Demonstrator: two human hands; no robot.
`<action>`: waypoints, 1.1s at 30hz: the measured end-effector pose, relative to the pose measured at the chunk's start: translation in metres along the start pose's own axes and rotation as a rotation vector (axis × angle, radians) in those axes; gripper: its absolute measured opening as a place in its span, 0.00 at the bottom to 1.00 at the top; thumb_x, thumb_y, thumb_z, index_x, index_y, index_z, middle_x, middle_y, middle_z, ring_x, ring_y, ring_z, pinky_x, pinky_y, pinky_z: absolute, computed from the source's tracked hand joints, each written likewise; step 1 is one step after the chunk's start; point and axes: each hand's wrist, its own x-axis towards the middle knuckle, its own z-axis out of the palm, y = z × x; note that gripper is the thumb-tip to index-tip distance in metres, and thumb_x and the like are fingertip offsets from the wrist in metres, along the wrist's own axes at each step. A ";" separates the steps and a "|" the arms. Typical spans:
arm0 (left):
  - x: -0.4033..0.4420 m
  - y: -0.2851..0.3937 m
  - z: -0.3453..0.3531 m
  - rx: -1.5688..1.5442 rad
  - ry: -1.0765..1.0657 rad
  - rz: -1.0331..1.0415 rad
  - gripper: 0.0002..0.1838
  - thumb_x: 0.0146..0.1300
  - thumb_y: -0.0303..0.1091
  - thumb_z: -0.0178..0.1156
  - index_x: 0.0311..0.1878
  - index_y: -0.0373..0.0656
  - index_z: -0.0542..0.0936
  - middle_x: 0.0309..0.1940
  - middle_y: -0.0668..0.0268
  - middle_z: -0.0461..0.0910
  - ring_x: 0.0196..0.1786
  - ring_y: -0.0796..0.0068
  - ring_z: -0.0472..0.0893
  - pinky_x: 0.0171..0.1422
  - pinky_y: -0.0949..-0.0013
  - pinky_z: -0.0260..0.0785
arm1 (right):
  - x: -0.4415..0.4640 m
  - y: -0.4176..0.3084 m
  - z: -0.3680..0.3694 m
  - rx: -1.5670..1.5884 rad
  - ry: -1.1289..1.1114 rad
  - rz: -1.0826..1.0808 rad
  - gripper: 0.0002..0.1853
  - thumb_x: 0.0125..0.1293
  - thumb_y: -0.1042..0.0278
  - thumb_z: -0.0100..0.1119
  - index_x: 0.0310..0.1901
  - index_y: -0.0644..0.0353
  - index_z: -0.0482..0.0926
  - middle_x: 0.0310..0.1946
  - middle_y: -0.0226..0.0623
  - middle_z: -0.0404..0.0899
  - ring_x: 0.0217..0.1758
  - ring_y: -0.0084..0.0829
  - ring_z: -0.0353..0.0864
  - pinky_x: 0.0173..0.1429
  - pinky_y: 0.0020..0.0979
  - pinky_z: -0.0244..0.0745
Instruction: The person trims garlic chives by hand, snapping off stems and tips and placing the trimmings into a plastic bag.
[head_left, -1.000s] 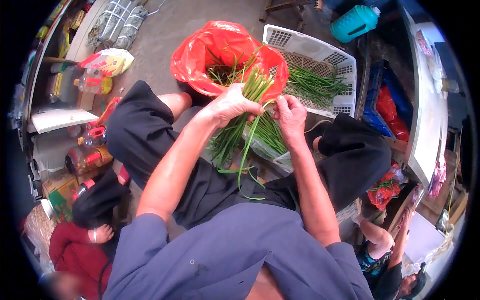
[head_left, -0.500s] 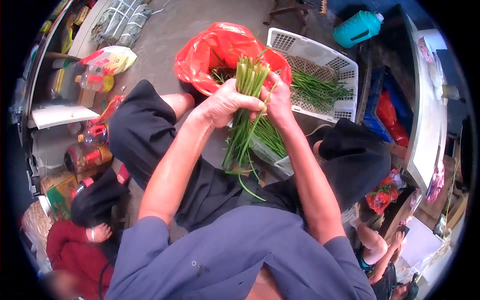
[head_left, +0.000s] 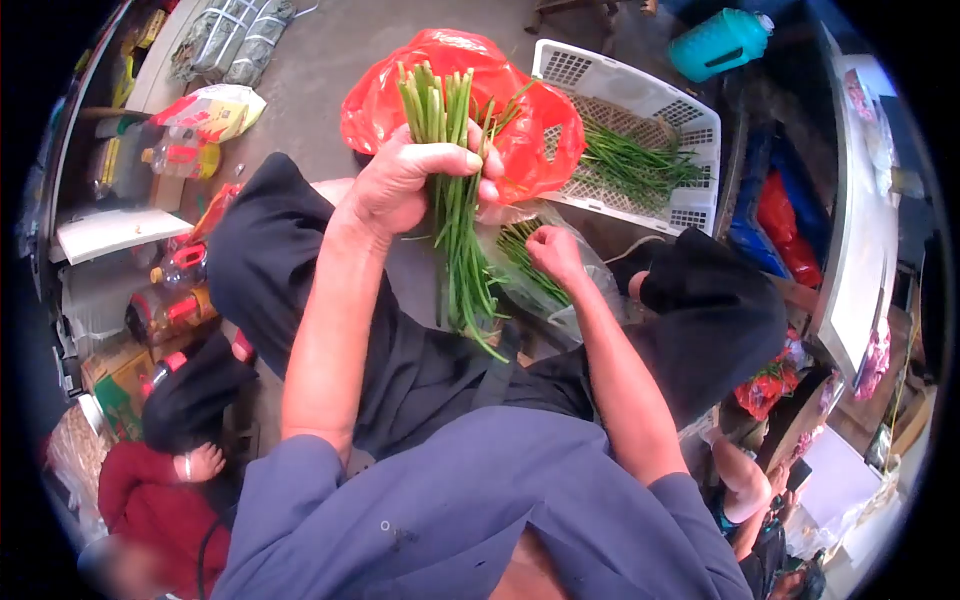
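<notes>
My left hand (head_left: pixel 410 180) is closed around a bunch of green chives (head_left: pixel 465 240), pale cut ends upward and leaves hanging down over my lap. Lower and to the right, my right hand (head_left: pixel 556 254) has its fingers curled at more chives (head_left: pixel 520 245) lying on a clear plastic bag (head_left: pixel 560 310); whether a stem is between the fingertips is hidden. Behind the held bunch stands an open red plastic bag (head_left: pixel 390 95). A white plastic basket (head_left: pixel 625 80) beyond my right hand has loose chives (head_left: pixel 640 165) in it.
A turquoise jug (head_left: pixel 720 45) stands past the basket. At right are a blue crate (head_left: pixel 750 215) and a white board (head_left: pixel 850 250). Bottles (head_left: pixel 170 310) and a snack bag (head_left: pixel 215 110) line the left. A person in a red sleeve (head_left: pixel 150 490) sits lower left; another person's limbs (head_left: pixel 745 480) show lower right.
My right hand has left the bunch and moved down to the chives on the clear bag. My left hand has shifted left and slightly up, still holding its bunch.
</notes>
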 end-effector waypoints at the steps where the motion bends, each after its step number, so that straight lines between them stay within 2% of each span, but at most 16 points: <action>1: 0.000 0.000 0.000 0.019 0.012 -0.010 0.08 0.53 0.25 0.59 0.36 0.40 0.73 0.31 0.60 0.77 0.32 0.67 0.81 0.44 0.61 0.75 | 0.001 0.005 0.006 -0.041 0.013 0.024 0.10 0.56 0.65 0.57 0.28 0.62 0.82 0.20 0.37 0.80 0.23 0.30 0.82 0.33 0.33 0.76; 3: 0.002 -0.001 0.000 0.036 -0.016 -0.019 0.08 0.53 0.25 0.59 0.37 0.40 0.72 0.30 0.59 0.77 0.30 0.69 0.79 0.41 0.64 0.74 | 0.004 0.013 0.015 -0.066 0.014 0.089 0.10 0.52 0.66 0.56 0.32 0.60 0.84 0.25 0.44 0.83 0.30 0.40 0.85 0.41 0.39 0.78; 4: 0.002 -0.001 -0.001 0.034 -0.013 -0.022 0.08 0.53 0.25 0.59 0.37 0.40 0.72 0.30 0.59 0.77 0.30 0.69 0.79 0.41 0.64 0.74 | 0.005 0.016 0.020 -0.066 0.010 0.092 0.10 0.52 0.66 0.56 0.32 0.60 0.84 0.25 0.44 0.83 0.30 0.40 0.85 0.41 0.39 0.78; 6: 0.004 -0.003 -0.002 0.057 -0.016 -0.019 0.09 0.53 0.25 0.59 0.37 0.40 0.72 0.30 0.60 0.77 0.29 0.71 0.78 0.39 0.66 0.73 | 0.009 0.020 0.033 -0.211 0.115 -0.044 0.09 0.54 0.67 0.58 0.33 0.62 0.83 0.22 0.39 0.82 0.23 0.30 0.83 0.34 0.33 0.78; 7: 0.005 -0.004 -0.002 0.055 -0.012 -0.023 0.09 0.53 0.25 0.59 0.37 0.40 0.72 0.30 0.60 0.77 0.29 0.71 0.78 0.39 0.66 0.73 | 0.012 0.021 0.038 -0.202 0.081 -0.022 0.10 0.53 0.65 0.59 0.34 0.61 0.83 0.26 0.42 0.84 0.28 0.35 0.84 0.38 0.37 0.78; 8: 0.007 -0.005 -0.003 0.062 0.008 -0.030 0.09 0.53 0.25 0.60 0.38 0.39 0.72 0.30 0.60 0.77 0.28 0.71 0.78 0.38 0.67 0.72 | 0.014 0.022 0.043 -0.199 0.074 -0.020 0.10 0.53 0.65 0.59 0.34 0.61 0.83 0.26 0.42 0.84 0.28 0.35 0.84 0.38 0.37 0.78; 10: 0.008 -0.006 -0.003 0.070 0.041 -0.039 0.10 0.53 0.25 0.60 0.39 0.39 0.73 0.29 0.60 0.77 0.27 0.72 0.78 0.38 0.67 0.72 | 0.013 0.013 0.052 -0.268 0.149 -0.188 0.11 0.52 0.64 0.59 0.34 0.60 0.83 0.31 0.45 0.84 0.36 0.42 0.84 0.42 0.41 0.78; 11: 0.008 -0.006 -0.001 0.070 0.049 -0.026 0.10 0.53 0.25 0.60 0.39 0.39 0.73 0.30 0.61 0.76 0.27 0.72 0.78 0.38 0.67 0.72 | 0.014 0.009 0.055 -0.330 0.092 -0.147 0.11 0.51 0.64 0.59 0.35 0.59 0.83 0.34 0.47 0.83 0.40 0.48 0.82 0.45 0.46 0.76; 15: 0.009 -0.005 0.002 0.089 0.083 -0.012 0.10 0.53 0.24 0.62 0.39 0.38 0.75 0.28 0.63 0.77 0.26 0.72 0.77 0.36 0.68 0.71 | 0.011 0.000 0.064 -0.439 0.098 -0.145 0.11 0.51 0.65 0.58 0.35 0.57 0.83 0.33 0.48 0.82 0.38 0.50 0.82 0.45 0.47 0.75; 18: 0.011 -0.007 0.001 0.096 0.085 -0.013 0.11 0.53 0.25 0.63 0.40 0.37 0.76 0.27 0.64 0.77 0.26 0.72 0.77 0.35 0.68 0.71 | 0.010 0.001 0.062 -0.459 0.060 -0.208 0.12 0.51 0.67 0.59 0.37 0.60 0.81 0.36 0.52 0.80 0.39 0.52 0.81 0.43 0.50 0.76; 20: 0.011 -0.010 0.000 0.090 0.087 -0.016 0.11 0.53 0.25 0.63 0.41 0.37 0.77 0.27 0.64 0.77 0.26 0.72 0.77 0.35 0.68 0.71 | 0.004 -0.003 0.061 -0.374 0.157 -0.273 0.14 0.50 0.67 0.59 0.41 0.60 0.80 0.40 0.52 0.80 0.39 0.52 0.82 0.43 0.50 0.77; 23: 0.010 -0.011 0.001 0.101 0.087 -0.007 0.11 0.53 0.24 0.63 0.40 0.37 0.77 0.27 0.64 0.78 0.26 0.72 0.77 0.35 0.68 0.71 | 0.005 0.001 0.066 -0.435 0.201 -0.290 0.17 0.51 0.68 0.58 0.44 0.59 0.79 0.42 0.53 0.79 0.39 0.53 0.81 0.44 0.50 0.77; 27: 0.010 -0.013 0.001 0.096 0.085 -0.008 0.11 0.53 0.23 0.62 0.40 0.36 0.77 0.27 0.64 0.77 0.26 0.72 0.77 0.35 0.68 0.71 | 0.004 -0.004 0.064 -0.420 0.119 -0.280 0.15 0.50 0.69 0.57 0.42 0.61 0.80 0.42 0.54 0.79 0.39 0.53 0.81 0.44 0.51 0.76; 33: 0.014 -0.016 0.002 0.111 0.088 0.002 0.09 0.54 0.25 0.63 0.39 0.37 0.77 0.25 0.64 0.77 0.25 0.75 0.77 0.32 0.71 0.70 | 0.009 -0.002 0.066 -0.422 0.065 -0.218 0.13 0.49 0.69 0.56 0.36 0.64 0.81 0.35 0.56 0.81 0.39 0.54 0.81 0.45 0.51 0.76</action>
